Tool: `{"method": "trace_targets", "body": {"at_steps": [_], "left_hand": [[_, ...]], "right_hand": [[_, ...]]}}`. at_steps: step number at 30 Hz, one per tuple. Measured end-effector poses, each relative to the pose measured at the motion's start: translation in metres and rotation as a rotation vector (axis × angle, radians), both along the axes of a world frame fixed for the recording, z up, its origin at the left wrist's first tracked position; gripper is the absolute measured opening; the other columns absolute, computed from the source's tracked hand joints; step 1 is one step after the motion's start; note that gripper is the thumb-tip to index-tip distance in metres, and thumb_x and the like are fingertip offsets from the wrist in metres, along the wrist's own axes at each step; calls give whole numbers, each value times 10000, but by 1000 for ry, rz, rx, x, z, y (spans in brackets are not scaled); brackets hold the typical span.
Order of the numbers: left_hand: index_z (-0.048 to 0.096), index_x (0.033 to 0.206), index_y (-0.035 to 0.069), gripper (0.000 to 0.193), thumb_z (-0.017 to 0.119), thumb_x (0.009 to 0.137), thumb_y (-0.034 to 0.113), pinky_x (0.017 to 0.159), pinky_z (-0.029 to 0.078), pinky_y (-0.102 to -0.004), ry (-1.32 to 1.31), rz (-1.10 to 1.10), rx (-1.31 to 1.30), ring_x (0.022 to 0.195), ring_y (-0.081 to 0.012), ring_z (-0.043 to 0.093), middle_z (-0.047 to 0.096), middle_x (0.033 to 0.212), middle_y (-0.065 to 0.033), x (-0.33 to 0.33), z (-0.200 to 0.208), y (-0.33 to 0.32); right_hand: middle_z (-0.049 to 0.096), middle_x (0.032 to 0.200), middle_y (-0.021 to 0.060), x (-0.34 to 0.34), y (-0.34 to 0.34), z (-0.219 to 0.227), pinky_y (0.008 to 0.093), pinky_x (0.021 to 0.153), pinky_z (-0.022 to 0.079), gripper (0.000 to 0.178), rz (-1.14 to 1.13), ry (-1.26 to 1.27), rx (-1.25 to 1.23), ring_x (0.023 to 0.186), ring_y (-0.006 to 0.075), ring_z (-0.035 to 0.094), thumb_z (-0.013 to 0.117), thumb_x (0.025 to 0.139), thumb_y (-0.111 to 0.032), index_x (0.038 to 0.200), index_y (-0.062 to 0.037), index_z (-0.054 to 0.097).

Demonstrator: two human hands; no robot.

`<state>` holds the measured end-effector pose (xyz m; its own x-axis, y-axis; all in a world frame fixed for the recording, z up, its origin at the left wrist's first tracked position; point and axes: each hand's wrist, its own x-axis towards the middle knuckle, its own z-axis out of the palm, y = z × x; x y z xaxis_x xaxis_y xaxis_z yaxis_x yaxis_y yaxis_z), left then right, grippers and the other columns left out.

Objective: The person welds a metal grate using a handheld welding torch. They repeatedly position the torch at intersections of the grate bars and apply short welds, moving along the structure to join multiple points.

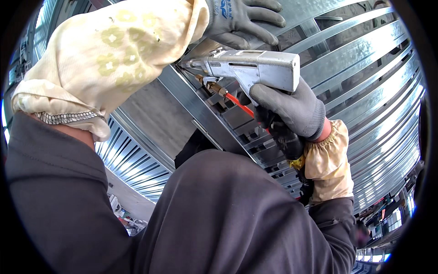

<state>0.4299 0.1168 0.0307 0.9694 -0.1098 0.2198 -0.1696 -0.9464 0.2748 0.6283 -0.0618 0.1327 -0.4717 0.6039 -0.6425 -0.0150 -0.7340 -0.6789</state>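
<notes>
The right grip [294,107], in a grey coated glove, is clamped around the handle of a white pistol-shaped tool [262,66]. The tool sits just below the left glove, its box-like rear toward the right and its narrow nose [196,65] pointing left, close to a metal channel [187,98]; whether the tip touches metal, I cannot tell. It looks rigid and fairly weighty, with most of the bulk ahead of and above the fist, so it will probably want to dip at the front. The smooth casing could slide under a loose hold. The handle is the place to take it; the slim nose seems the delicate end and best left alone. A brass fitting [221,90] and red hose [239,104] run beneath it, bendy but likely to tug, as may the thick black sheath [287,139] below the wrist.

The left grip [239,23] has its fingers spread apart, flat over the metalwork at the top, closed on nothing visible. Cream sleeve covers [114,50] guard the forearms. Farther out lie rows of shiny metal strips [360,52] on the right, and a dark-clad knee [228,201] fills the lower middle
</notes>
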Motion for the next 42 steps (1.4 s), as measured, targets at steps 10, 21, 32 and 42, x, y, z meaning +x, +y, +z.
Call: {"method": "trace_targets", "body": {"at_steps": [10, 21, 32, 42], "left_hand": [[633, 1307, 308, 543, 651, 812, 528, 1142, 235, -635, -79, -8, 25, 1408, -351, 383, 472, 1497, -89, 7, -16, 3], [646, 1289, 297, 529, 662, 806, 513, 1133, 264, -632, -82, -1, 29, 1404, -348, 396, 486, 1479, -92, 7, -12, 3], [631, 1319, 300, 529, 648, 835, 514, 1140, 254, -633, -66, -2, 22, 1412, -347, 388, 481, 1484, -94, 6, -9, 3], [610, 1344, 312, 557, 641, 827, 519, 1129, 266, -636, -61, 1, 51, 1403, -346, 402, 486, 1478, -93, 6, -8, 2]], "right_hand": [[693, 953, 23, -7, 0, 3, 232, 667, 526, 367, 2, -50, -12, 775, 66, 621, 697, 949, -214, 1244, -3, 641], [656, 814, -4, -10, 0, 7, 216, 561, 490, 366, 75, -118, -25, 673, 59, 606, 692, 950, -313, 1164, -17, 674], [665, 841, 12, -10, -3, 8, 221, 571, 496, 369, 48, -111, -10, 688, 59, 609, 682, 952, -294, 1191, -15, 663], [698, 918, 47, -11, -2, 8, 272, 695, 535, 368, 86, -123, 100, 800, 101, 644, 678, 940, -253, 1206, 1, 650]]}}
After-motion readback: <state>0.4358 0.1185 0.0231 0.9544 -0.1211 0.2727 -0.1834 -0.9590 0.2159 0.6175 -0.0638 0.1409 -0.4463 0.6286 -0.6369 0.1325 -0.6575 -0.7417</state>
